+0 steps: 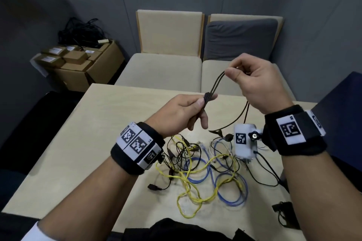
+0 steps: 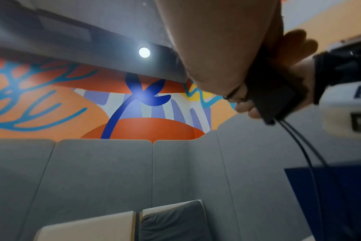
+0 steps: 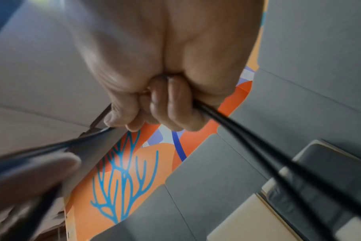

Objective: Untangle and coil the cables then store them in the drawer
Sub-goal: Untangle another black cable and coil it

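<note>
Now both hands (left point(image 1: 180, 113), right point(image 1: 256, 82)) pinch 1 black cable point(image 1: 216, 83)

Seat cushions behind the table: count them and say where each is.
2: a beige seat cushion behind the table's far left; another right of it, partly hidden by the right hand.

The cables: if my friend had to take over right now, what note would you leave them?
Left hand pinches the folded bundle of the black cable. Right hand grips its strands higher up; loose lengths hang to the table. Coiling of this cable is begun, not finished. The yellow cable, blue cable and thin black leads lie tangled on the table. Left to do: finish this coil, untangle and coil the others, store all. No drawer is in view.
</note>
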`<state>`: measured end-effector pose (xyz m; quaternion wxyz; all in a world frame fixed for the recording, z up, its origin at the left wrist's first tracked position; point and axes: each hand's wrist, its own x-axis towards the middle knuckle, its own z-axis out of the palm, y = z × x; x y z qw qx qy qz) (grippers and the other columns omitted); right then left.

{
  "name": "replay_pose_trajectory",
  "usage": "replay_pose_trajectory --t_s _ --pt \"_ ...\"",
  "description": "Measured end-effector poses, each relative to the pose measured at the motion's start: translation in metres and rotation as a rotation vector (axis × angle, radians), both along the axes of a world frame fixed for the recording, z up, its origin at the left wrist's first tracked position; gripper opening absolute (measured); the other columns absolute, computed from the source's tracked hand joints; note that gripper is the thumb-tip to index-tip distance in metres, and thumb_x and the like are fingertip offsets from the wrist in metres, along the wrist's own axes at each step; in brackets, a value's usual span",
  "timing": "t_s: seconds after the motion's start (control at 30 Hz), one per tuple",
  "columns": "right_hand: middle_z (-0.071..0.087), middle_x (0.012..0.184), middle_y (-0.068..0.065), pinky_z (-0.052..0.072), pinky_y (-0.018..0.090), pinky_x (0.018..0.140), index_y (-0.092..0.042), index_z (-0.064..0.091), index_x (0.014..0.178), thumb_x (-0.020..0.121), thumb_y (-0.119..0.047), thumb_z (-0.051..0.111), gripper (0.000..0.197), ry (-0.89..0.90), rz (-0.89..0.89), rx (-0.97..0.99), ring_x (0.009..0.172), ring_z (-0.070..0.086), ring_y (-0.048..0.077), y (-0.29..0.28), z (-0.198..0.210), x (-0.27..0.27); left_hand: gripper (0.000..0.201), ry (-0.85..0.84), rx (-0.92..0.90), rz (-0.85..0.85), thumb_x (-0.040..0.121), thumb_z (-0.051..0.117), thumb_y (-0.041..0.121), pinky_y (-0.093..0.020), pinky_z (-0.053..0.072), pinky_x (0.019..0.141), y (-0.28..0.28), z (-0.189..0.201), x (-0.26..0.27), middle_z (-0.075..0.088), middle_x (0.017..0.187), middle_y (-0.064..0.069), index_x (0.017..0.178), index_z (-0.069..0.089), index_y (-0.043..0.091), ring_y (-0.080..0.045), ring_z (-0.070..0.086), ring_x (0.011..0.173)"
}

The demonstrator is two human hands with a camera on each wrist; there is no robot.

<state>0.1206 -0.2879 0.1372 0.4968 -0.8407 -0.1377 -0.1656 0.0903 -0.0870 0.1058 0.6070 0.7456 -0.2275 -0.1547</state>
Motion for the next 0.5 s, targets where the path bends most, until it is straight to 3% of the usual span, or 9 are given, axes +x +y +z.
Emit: replay_pose_trajectory --t_s 0.17,0.3,0.43,0.5 --pt "0.039 0.056 -0.004 0.028 0.020 0.046 -0.021 0.055 0.070 0.092 -0.022 0.063 0.023 0.102 0.002 0.096 0.046 0.032 0.005 -0.001 -0.026 0.011 0.036 0.216 -0.259 -0.108 0.094 0.036 0.025 -0.021 0.032 0.048 -0.002 0.000 0.001 0.063 0.063 -0.008 0.123 0.058 0.018 -0.008 0.030 0.039" --pt "0.042 0.055 -0.009 0.028 0.024 0.049 -0.010 0.060 0.079 0.094 -0.035 0.057 0.029 0.186 0.026 0.109 0.045 0.033 0.004 0.003 -0.054 0.011 0.038 0.303 -0.453 -0.113 0.095 0.034 0.024 -0.021 0.041 0.052 -0.004 -0.001 0.002 0.067 0.072 -0.014 0.122 0.058 0.012 -0.006 0.029 0.036" --pt "0.059 0.059 -0.010 0.026 0.024 0.051 -0.026 0.058 0.073 0.090 -0.048 0.048 0.030 0.268 0.054 0.092 0.045 0.036 0.004 0.014 -0.075 0.002 0.038 0.327 -0.606 -0.006 0.094 0.037 0.023 -0.022 0.043 0.054 -0.010 -0.001 0.006 0.072 0.087 -0.013 0.126 0.051 0.007 -0.007 0.033 0.037" --pt "0.051 0.054 -0.016 0.027 0.020 0.050 -0.025 0.058 0.073 0.093 -0.041 0.048 0.027 0.293 0.060 0.091 0.046 0.039 0.002 0.020 -0.083 -0.006 0.037 0.337 -0.681 0.056 0.095 0.040 0.021 -0.022 0.045 0.055 -0.011 0.000 0.009 0.072 0.099 -0.012 0.127 0.048 0.006 -0.006 0.036 0.039"
